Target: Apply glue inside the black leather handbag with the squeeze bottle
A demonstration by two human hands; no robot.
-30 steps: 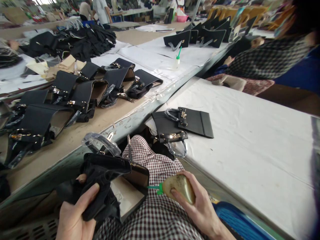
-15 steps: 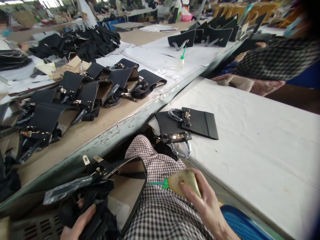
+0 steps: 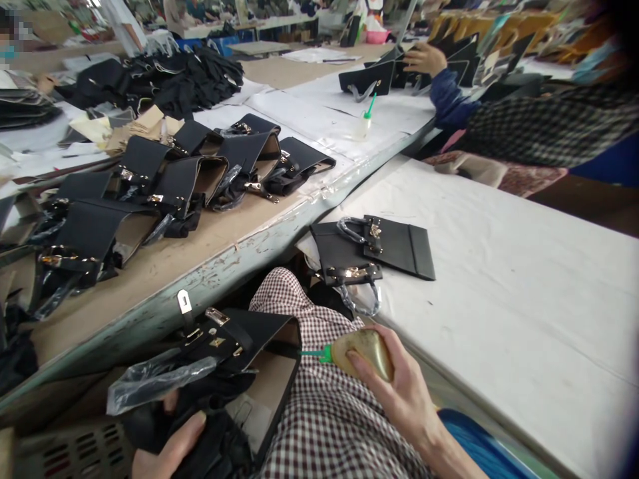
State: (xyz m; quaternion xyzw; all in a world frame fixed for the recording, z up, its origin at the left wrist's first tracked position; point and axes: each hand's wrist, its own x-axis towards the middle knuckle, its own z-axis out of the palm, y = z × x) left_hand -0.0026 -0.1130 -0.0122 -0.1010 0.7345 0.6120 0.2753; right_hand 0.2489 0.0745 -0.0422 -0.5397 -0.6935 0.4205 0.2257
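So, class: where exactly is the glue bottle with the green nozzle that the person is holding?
In the head view, the glue bottle sits low and centre-right in the right hand, above the checked lap, its nozzle pointing left at the open black bag.

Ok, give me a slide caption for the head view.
Left hand grips an unfinished black handbag while right hand holds a glue bottle at its edge.

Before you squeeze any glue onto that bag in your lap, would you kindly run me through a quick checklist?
1. Left hand grips the black bag: ok.
2. Right hand holds the glue bottle: ok.
3. Green nozzle at the bag's open edge: ok.
4. Nozzle tip clear of clogging: cannot tell.
5. Plastic-wrapped handle clear of the nozzle: ok.
6. Glue left in the bottle: cannot tell.
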